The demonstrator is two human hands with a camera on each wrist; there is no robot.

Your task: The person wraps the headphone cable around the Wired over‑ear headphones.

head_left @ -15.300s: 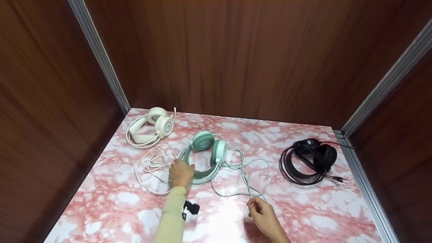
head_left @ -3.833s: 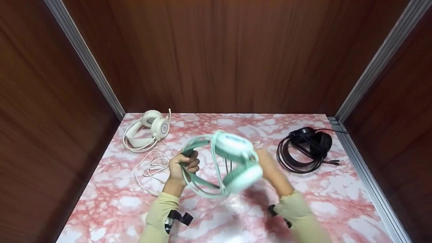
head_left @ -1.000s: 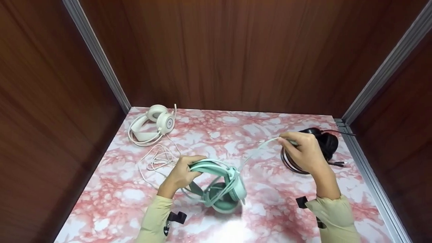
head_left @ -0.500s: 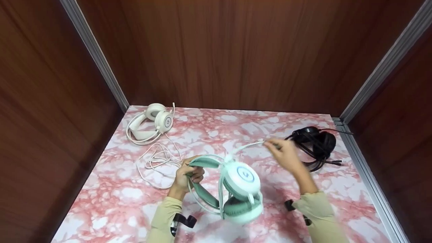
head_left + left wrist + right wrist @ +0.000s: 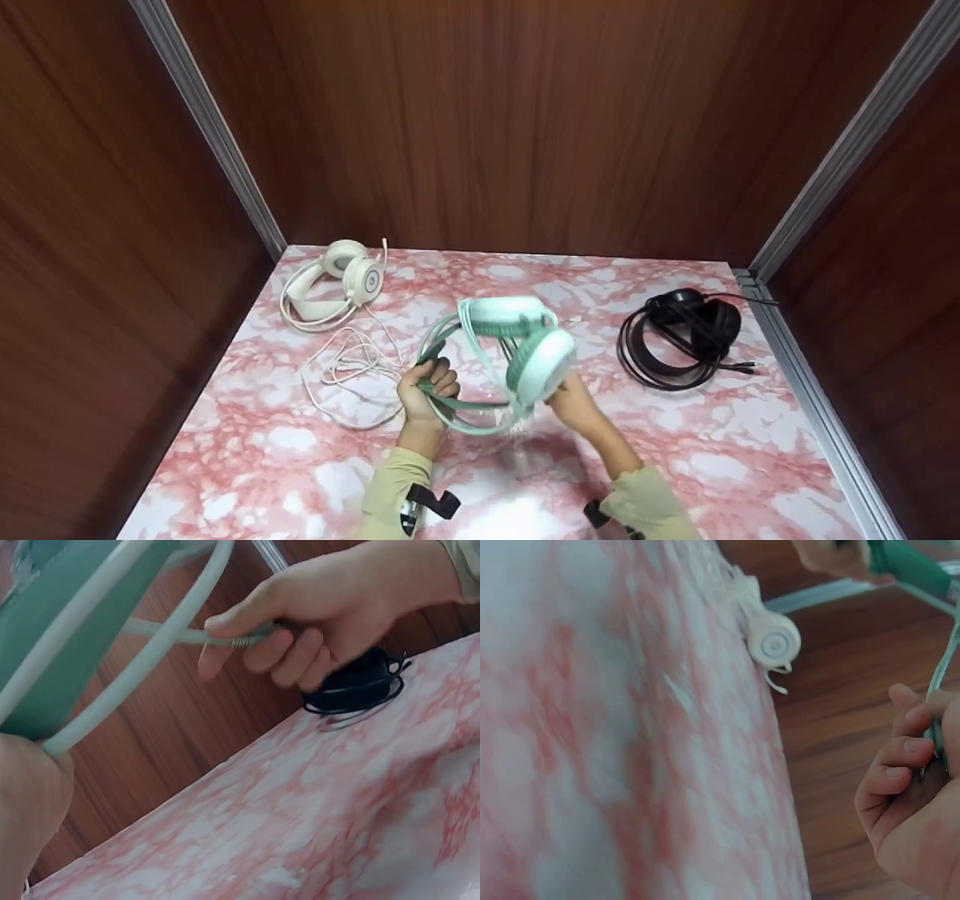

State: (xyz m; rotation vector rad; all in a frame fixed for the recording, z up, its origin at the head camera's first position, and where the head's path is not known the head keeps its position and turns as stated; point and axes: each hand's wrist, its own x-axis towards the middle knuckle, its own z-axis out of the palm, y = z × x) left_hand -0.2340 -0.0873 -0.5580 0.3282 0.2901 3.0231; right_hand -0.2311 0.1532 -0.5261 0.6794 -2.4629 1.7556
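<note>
Mint-green headphones are held up over the middle of the table, seen in the head view. My left hand grips their padded headband, fingers curled round it. Strands of their cable run along the headband in the left wrist view. My right hand is beyond the nearer ear cup, which partly hides its fingers in the head view. Both wrist views show it pinching the cable's end between thumb and fingers. Metal plug tips show by its palm in the right wrist view.
White headphones lie at the back left, their loose cable spread in front. Black headphones with a coiled cable lie at the right. Wooden panels enclose the marbled table at the back and sides.
Over the last second the mint-green headphones have risen and turned in my left hand. My right hand has come from the far right, drawing the cable end in behind the ear cup.
</note>
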